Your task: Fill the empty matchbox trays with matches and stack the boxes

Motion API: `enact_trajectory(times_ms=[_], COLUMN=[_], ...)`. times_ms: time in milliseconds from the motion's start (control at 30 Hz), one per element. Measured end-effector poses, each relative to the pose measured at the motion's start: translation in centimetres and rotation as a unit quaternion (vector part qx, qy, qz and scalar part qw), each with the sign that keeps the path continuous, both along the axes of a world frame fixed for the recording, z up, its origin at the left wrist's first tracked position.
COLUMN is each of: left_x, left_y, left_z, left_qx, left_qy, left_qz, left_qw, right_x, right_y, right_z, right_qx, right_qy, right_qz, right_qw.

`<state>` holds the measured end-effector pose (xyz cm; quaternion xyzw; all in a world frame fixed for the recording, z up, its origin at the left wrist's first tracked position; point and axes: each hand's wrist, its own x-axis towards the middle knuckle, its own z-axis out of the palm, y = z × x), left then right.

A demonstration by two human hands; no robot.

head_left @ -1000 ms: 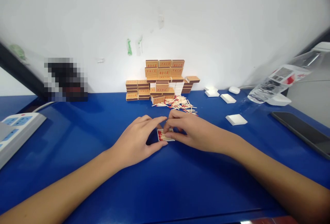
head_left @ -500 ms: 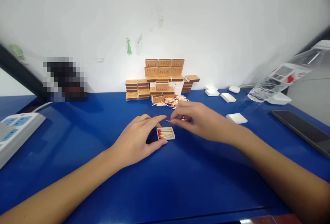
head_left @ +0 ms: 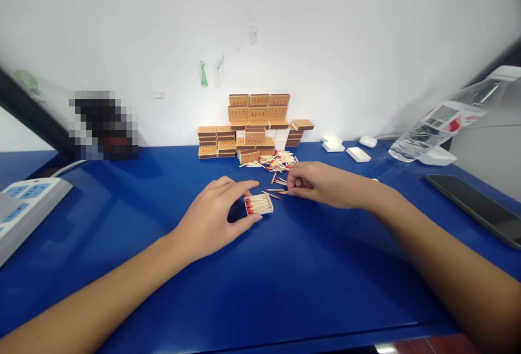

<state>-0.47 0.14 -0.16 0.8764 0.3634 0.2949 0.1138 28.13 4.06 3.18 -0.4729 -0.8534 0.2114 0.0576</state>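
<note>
A small white matchbox tray filled with red-tipped matches lies on the blue table. My left hand cups the tray's left side, thumb and forefinger touching its edges. My right hand rests just right of the tray, fingers pinched together at a few loose matches. A bigger heap of loose matches lies behind, in front of a stack of tan matchboxes against the wall.
Several white empty trays lie at the back right. A plastic water bottle leans at the right, a dark phone lies at the right edge, and a power strip sits at the left.
My right hand left the tray, lifted away, and moved back and right to the loose matches. My left hand stayed on the tray, which shifted slightly.
</note>
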Motion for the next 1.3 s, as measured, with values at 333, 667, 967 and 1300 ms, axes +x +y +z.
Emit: enact_trajectory(times_ms=[333, 667, 967, 1300], left_x=[0.0, 0.1, 0.2, -0.1], left_y=[0.2, 0.0, -0.1, 0.2], left_z=[-0.1, -0.2, 0.0, 0.0], left_qx=[-0.020, -0.007, -0.004, 0.004], left_qy=[0.014, 0.033, 0.017, 0.028], left_qz=[-0.002, -0.024, -0.029, -0.026], left_qw=[1.000, 0.999, 0.999, 0.999], right_x=[0.0, -4.3, -3.3, 0.7], right_y=[-0.8, -3.4, -2.7, 0.3], right_z=[0.5, -1.0, 0.2, -0.5], right_qx=[0.022, 0.125, 0.152, 0.037], right_qy=[0.020, 0.040, 0.067, -0.042], right_qz=[0.026, 0.078, 0.049, -0.010], right_qw=[0.999, 0.988, 0.985, 0.998])
